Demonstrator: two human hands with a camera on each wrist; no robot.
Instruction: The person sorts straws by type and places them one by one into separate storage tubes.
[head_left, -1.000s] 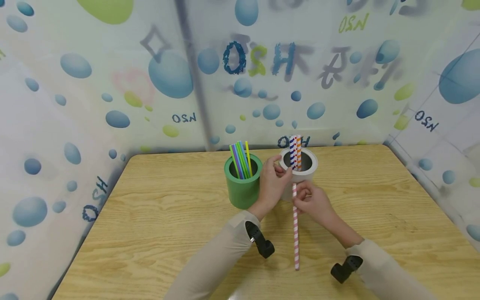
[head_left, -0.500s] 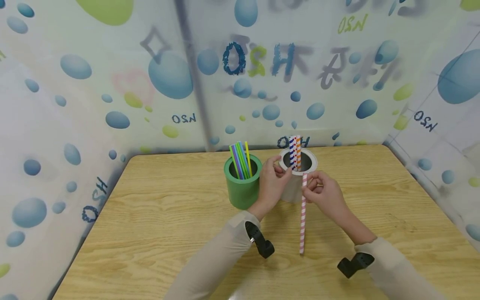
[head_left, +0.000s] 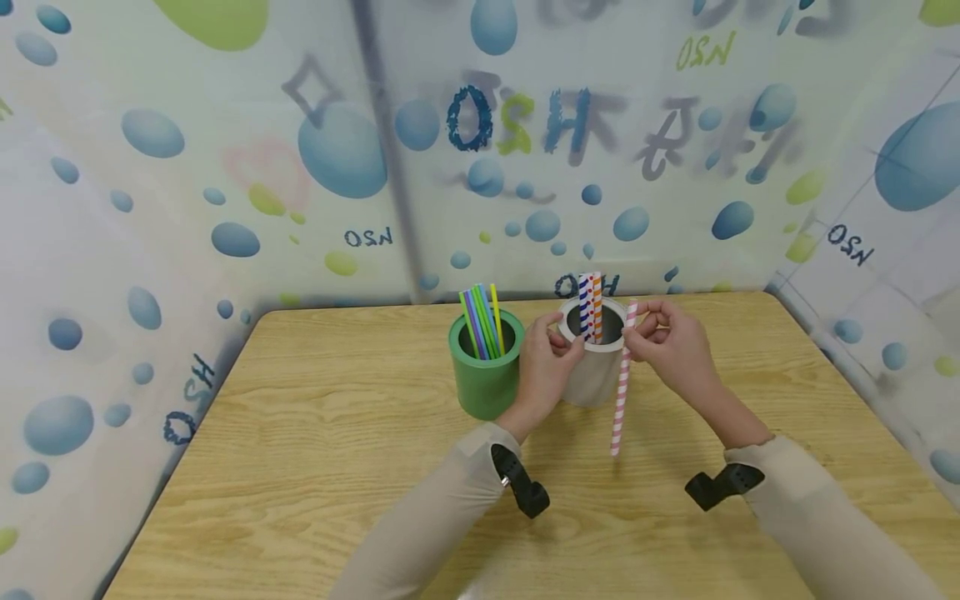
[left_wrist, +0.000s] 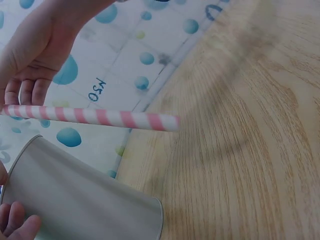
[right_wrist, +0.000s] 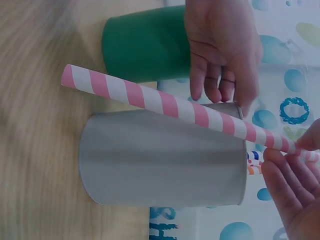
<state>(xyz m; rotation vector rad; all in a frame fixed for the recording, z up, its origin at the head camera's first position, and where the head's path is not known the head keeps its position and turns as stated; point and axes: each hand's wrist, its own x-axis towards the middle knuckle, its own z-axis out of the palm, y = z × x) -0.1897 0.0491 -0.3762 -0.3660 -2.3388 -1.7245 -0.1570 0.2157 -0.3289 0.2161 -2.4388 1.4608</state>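
My right hand (head_left: 677, 348) pinches a pink-and-white striped paper straw (head_left: 621, 408) near its top end. The straw slants down in front of the right side of a light grey cup (head_left: 588, 379), its lower end above the table. My left hand (head_left: 545, 360) steadies that cup by the left of its rim, thumb at the front edge. Several patterned paper straws (head_left: 591, 307), blue, red-dotted and orange, stand in the cup. In the right wrist view, the held straw (right_wrist: 175, 106) crosses the side of the grey cup (right_wrist: 165, 160), with the left hand (right_wrist: 225, 55) at its rim.
Left of the grey cup stands a green cup (head_left: 486, 390) with several bright plastic straws (head_left: 483, 323) in green, purple, blue and yellow. Both are on a wooden table (head_left: 337, 425), near its back edge. A patterned wall (head_left: 337, 275) rises close behind.
My right hand has carried the pink-striped straw up and rightward, from in front of the grey cup to the right of its rim. The left hand stays at the rim.
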